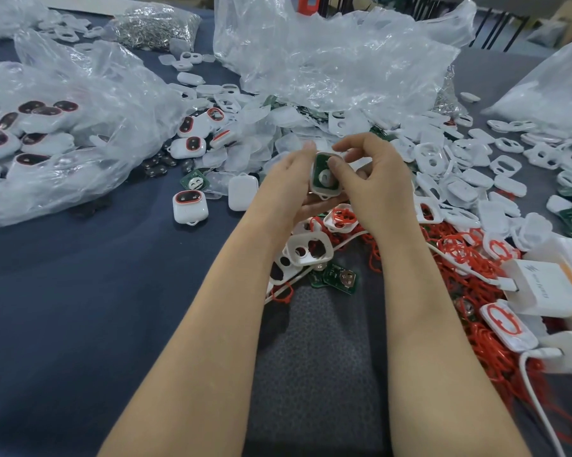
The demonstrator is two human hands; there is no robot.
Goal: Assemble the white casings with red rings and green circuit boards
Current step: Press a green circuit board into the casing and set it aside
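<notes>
Covering the table: a dark blue cloth (80, 291), half buried in parts.
Plastic bags: crumpled clear ones, the biggest (327, 61) at the back centre, and another (63, 143) on the left with finished units inside.
Loose casings (459, 179): white shells heaped to the right of the hands.
Red rings (476, 291): a tangled heap beside the right forearm.
Left hand (291, 183): fingers curled round the white casing (327, 192) from below, holding it up over the clutter.
Right hand (377, 183): thumb pressed on the board, other fingers wrapped round the casing's far edge.
Charger (548, 288): white block at the right edge.
Held casing: mid-frame between both hands, open side facing the camera.
Green circuit board (320, 166): sitting inside that casing.
</notes>
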